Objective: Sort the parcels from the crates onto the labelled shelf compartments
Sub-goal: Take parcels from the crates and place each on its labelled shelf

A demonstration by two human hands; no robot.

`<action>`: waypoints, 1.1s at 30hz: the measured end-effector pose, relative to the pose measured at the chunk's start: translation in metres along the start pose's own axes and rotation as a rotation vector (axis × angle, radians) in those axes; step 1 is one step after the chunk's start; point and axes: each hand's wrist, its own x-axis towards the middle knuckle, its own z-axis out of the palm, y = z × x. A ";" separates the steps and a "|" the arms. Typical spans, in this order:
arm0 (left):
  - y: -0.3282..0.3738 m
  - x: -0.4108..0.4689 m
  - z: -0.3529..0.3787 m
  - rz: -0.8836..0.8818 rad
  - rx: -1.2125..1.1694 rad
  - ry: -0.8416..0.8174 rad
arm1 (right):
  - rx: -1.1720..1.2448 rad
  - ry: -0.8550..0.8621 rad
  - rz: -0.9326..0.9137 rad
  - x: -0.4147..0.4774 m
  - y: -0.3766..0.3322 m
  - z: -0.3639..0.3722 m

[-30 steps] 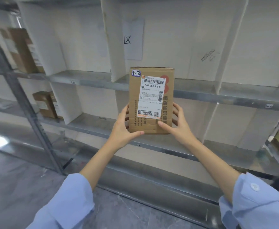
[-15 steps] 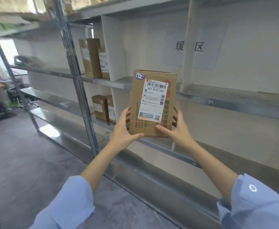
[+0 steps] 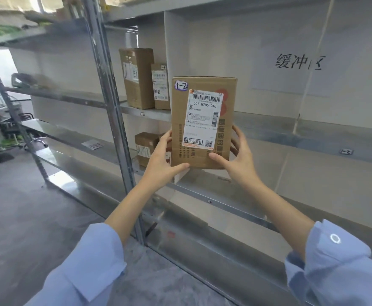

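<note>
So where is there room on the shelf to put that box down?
The shelf board behind the held box, right of the white divider, below the paper sign, is bare. Left of the divider, two boxes crowd the space.

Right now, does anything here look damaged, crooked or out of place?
Nothing stands out. The parcel sits upright and undented between the left hand and right hand; the tall box and smaller box on the shelf behind stand straight.

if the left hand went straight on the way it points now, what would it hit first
Probably the front edge of the white divider, just beyond the left hand gripping the 1-2 parcel. Depth is unclear, though.
</note>
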 end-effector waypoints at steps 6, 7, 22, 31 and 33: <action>-0.042 0.044 -0.017 -0.039 0.079 -0.014 | -0.032 0.107 -0.046 0.070 0.015 0.020; -0.049 0.052 -0.020 -0.031 0.131 -0.014 | -0.039 0.128 -0.049 0.086 0.018 0.022; -0.148 0.191 -0.030 0.138 0.781 -0.045 | -0.224 0.240 -0.033 0.271 0.105 0.044; -0.169 0.218 -0.039 0.163 0.729 -0.084 | -0.325 0.287 -0.023 0.294 0.121 0.060; -0.171 0.220 -0.043 0.179 0.715 -0.094 | -0.349 0.298 0.004 0.292 0.119 0.061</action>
